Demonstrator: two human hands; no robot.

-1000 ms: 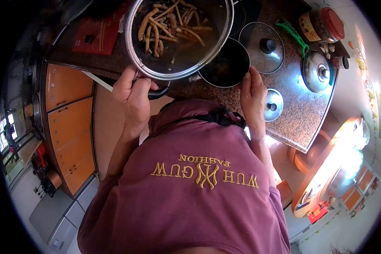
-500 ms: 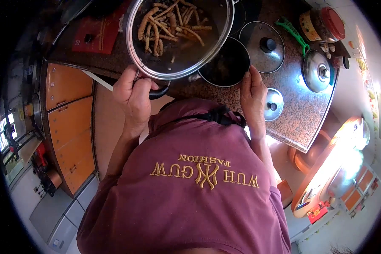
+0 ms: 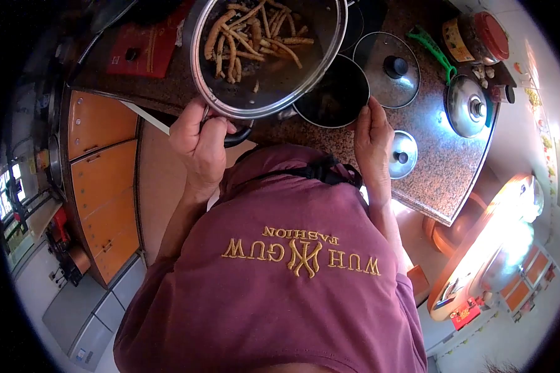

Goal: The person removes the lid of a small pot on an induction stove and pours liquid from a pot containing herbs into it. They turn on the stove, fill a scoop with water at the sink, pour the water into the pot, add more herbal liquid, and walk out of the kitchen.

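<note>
My left hand [image 3: 200, 140] grips the near handle of a large metal pot [image 3: 264, 110]. Brown root-like pieces [image 3: 246, 43] lie in dark liquid inside it, and the pot is tilted. To its right is a smaller dark pot [image 3: 333, 93], its rim close under the large pot's edge. My right hand [image 3: 373, 133] pinches the right side of the small pot's rim, thumb and fingers together. What the small pot holds is too dark to make out.
Right of the pots on the counter [image 3: 442, 174] are a glass lid [image 3: 386, 68], a small lid [image 3: 404, 153], a steel lid [image 3: 466, 105], a green utensil [image 3: 430, 48] and a red-lidded jar [image 3: 476, 37]. A red board [image 3: 146, 50] lies at the left.
The large pot and my left hand have shifted very slightly to the right. Both hands keep their holds.
</note>
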